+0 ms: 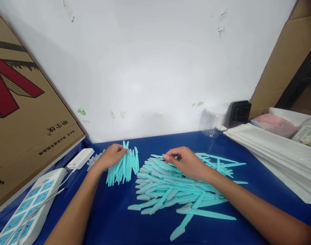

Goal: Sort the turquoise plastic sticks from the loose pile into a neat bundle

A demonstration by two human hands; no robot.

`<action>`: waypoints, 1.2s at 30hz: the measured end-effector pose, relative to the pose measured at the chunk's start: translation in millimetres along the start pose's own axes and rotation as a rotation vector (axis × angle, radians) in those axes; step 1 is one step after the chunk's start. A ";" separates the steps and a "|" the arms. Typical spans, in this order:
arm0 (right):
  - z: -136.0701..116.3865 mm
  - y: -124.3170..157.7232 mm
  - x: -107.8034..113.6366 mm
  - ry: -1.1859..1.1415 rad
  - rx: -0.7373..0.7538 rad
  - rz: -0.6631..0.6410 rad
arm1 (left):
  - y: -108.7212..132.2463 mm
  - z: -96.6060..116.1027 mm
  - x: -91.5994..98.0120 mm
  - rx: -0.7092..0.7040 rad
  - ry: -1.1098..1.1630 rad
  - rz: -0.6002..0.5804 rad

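Teal sticks (124,163) were pinched by the left hand (115,156), long axes pointing roughly forward; above the large, mostly crosswise pile (160,185), whether anything was held by the right hand (187,161) could not be told.

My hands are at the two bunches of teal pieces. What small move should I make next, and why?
I'd probably use your right hand to draw one piece from the larger pile: its fingertips are close to that pile's far edge, while your left hand is at the smaller bunch. I can't tell whether the right hand already grips one.
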State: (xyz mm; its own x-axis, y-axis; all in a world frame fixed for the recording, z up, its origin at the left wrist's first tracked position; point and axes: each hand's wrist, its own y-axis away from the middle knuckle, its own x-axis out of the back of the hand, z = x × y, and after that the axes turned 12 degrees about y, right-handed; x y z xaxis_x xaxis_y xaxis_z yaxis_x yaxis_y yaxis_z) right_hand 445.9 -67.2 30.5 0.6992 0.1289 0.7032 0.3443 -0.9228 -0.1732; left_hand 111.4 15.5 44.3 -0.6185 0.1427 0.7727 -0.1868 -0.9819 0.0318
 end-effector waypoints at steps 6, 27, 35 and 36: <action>1.1 -1.0 0.6 0.011 0.005 -0.009 | 0.9 -1.2 -1.2 0.068 0.047 -0.079; 38.1 -8.5 3.7 0.474 0.066 0.086 | 6.7 1.9 -2.5 0.159 0.143 -0.042; 47.8 -11.6 -1.2 0.488 0.130 0.065 | 9.7 3.8 0.0 0.151 -0.112 0.038; 48.3 -12.0 -1.7 0.493 0.127 0.061 | 9.9 3.8 0.1 0.158 -0.134 0.047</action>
State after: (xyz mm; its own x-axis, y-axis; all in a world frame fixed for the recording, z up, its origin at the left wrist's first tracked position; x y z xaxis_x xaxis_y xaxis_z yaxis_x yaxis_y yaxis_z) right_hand 470.8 -38.8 -1.9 0.3523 -0.1389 0.9255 0.4065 -0.8681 -0.2850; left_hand 112.4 5.3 47.2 -0.5147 0.0890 0.8527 -0.0314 -0.9959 0.0850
